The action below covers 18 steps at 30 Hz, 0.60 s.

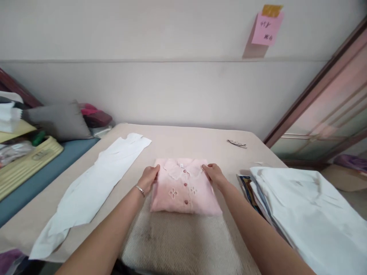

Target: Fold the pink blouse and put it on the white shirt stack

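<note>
A plain white wall spans the background, crossed by a thin horizontal seam. High on its right side, a square pink paper note with dark handwriting hangs from a strip of mustard-yellow tape, its soft shadow falling down and to the left. At the right, a slanting dark reddish-brown frame borders a glossy, pale pinkish panel. A beige-covered table with rounded corners stands against the wall, beside a flat blue surface bearing a grey fabric cushion.
</note>
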### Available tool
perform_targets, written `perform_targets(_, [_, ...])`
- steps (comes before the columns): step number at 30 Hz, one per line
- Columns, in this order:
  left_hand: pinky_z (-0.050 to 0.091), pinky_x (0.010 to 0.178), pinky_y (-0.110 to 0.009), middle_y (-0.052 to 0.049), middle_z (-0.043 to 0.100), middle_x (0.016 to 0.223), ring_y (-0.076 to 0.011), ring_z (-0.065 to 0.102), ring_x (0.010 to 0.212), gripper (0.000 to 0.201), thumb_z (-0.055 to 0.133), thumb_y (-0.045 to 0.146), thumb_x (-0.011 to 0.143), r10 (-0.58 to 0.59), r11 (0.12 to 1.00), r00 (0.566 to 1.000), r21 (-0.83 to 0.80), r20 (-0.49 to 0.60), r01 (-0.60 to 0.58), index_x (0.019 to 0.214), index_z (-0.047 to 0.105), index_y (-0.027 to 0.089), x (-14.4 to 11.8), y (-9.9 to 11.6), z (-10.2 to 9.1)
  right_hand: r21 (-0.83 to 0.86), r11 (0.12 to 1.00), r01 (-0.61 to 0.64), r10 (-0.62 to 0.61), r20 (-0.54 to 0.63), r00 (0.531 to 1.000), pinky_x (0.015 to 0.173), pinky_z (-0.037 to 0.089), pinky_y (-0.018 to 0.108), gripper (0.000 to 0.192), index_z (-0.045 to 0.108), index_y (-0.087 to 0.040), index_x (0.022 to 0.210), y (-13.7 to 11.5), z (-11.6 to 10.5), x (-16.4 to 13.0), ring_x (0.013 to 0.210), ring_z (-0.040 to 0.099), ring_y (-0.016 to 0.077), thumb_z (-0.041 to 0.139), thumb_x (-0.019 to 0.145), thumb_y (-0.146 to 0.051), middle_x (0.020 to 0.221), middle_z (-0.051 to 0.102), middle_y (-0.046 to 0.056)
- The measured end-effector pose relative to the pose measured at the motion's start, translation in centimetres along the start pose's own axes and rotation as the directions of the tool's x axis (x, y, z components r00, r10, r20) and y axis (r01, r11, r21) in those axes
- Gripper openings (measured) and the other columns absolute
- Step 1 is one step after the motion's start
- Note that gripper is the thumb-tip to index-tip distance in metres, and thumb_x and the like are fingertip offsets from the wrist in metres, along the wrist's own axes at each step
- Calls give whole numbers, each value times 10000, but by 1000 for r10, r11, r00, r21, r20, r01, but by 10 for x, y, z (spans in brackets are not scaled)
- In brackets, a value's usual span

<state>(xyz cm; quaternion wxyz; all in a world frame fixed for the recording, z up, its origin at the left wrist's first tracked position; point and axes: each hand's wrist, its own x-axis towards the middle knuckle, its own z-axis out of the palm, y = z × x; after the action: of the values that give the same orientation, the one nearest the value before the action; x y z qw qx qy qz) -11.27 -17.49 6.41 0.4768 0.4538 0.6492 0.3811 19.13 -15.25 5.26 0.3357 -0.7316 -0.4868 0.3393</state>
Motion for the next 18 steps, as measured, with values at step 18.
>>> perform_targets(18, [438,736,-258,-59,733,969,-187,654,871,244,534,257,829,288,910,935,363,-206,-200,1007,686,188,21,-21,7,-212,968,135,-172,-163,971,699,433,272,309,688,-145,926,18,24,7,791,615,197,452,896,-342,877,714,100])
